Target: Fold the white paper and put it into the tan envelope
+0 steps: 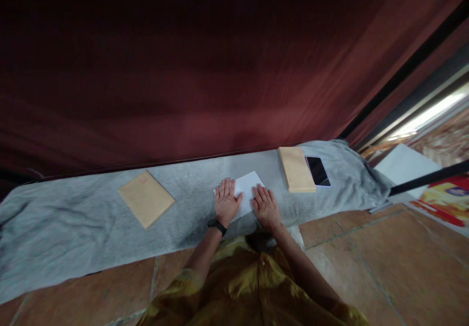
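Note:
A white sheet of paper (245, 189) lies at a slant on the grey cloth (198, 189) in front of me. My left hand (226, 201) rests flat over its left side, fingers stretched out and pointing away from me. On the right side of the paper, my right hand (265, 206) lies flat too, its fingers spread a little. Parts of the sheet are hidden beneath both palms. To the right of my right hand is a stack of tan envelopes (297, 169). A single tan envelope (146, 199) sits turned at an angle to the left of my left hand.
A phone (318, 171) with a dark screen lies beside the envelope stack. Behind the cloth-covered surface rises a dark red panel (205, 106). Dark bars (406, 79) run along the right. Brown tiles (359, 257) cover the floor.

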Demonstrator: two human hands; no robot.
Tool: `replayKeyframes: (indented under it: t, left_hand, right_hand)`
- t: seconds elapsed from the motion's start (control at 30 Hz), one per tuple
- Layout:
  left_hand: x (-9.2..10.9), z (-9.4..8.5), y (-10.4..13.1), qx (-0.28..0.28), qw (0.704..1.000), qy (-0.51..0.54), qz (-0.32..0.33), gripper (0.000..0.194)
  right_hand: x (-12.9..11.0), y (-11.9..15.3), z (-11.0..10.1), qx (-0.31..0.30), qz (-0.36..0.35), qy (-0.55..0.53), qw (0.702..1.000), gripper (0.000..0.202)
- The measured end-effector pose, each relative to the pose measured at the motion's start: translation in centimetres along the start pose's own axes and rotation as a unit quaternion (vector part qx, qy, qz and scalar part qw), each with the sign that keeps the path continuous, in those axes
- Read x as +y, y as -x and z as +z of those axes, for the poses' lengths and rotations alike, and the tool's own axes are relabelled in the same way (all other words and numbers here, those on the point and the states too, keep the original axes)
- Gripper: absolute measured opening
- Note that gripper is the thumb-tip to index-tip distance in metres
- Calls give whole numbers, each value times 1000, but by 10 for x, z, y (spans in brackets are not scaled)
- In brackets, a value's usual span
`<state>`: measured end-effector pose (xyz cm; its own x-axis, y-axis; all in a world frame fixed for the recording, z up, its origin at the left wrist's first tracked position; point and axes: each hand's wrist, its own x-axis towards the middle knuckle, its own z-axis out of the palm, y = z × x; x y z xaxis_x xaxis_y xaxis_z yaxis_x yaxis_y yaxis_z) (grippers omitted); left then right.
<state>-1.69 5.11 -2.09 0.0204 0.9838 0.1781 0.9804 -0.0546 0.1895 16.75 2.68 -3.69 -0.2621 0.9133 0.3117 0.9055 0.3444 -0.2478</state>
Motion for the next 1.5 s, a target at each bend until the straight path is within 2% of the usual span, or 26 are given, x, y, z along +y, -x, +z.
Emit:
replayKeyframes:
  t: [0.13, 0.23, 0.3, 0.4, 0.6, 0.8, 0.9, 1.0, 1.1, 1.17, 1.2, 1.27, 1.37, 1.43, 1.5]
  left_hand:
    - [-1, -6, 8, 24, 1000, 1, -18, 65]
    - [2, -11, 30, 23, 999, 15, 26, 60]
    - [5, -15, 47, 7, 997, 25, 73, 56]
    - [9, -17, 65, -4, 996, 25, 86, 53]
    - [11, -18, 66, 2, 997, 23, 77, 54]
    - [8, -14, 67, 10, 996, 24, 81, 55]
    - [7, -13, 68, 30, 996, 35, 81, 58]
    - [5, -14, 70, 57, 994, 51, 80, 60]
    - [3, -16, 72, 73, 992, 73, 78, 61]
    - [2, -17, 73, 77, 989, 97, 76, 61]
    - [1, -17, 73, 80, 987, 114, 75, 61]
    - [-2, -16, 73, 91, 981, 158, 64, 59]
    - [-8, -15, 74, 124, 963, 239, 4, 60]
    - [-14, -16, 75, 144, 947, 282, -53, 64]
    - [-19, -17, 78, 146, 938, 305, -76, 66]
  right_hand:
    - [5, -2, 2, 21, 25, -36, 999, 46]
    - [10, -6, 0, 34, 80, -55, 995, 45]
    - [11, -12, -4, 24, 111, -48, 992, 45]
    - [11, -24, -15, -16, 151, -21, 988, 44]
    - [6, -50, -30, -87, 223, 20, 971, 29]
    - [15, -53, -29, -45, 257, -124, 957, 12]
    - [19, -54, -32, -40, 240, -168, 955, 6]
    - [20, -62, -43, -31, 222, -212, 951, 18]
    - [17, -75, -67, 60, 188, -288, 937, 33]
    - [13, -80, -85, 142, 135, -324, 925, 37]
    - [10, -80, -93, 158, 102, -322, 928, 36]
    - [5, -74, -103, 133, 29, -282, 950, 31]
    - [-3, -53, -103, 26, -67, -183, 981, 27]
    - [-5, -33, -96, -35, -106, -134, 985, 27]
    - [-7, -14, -87, -70, -127, -126, 981, 26]
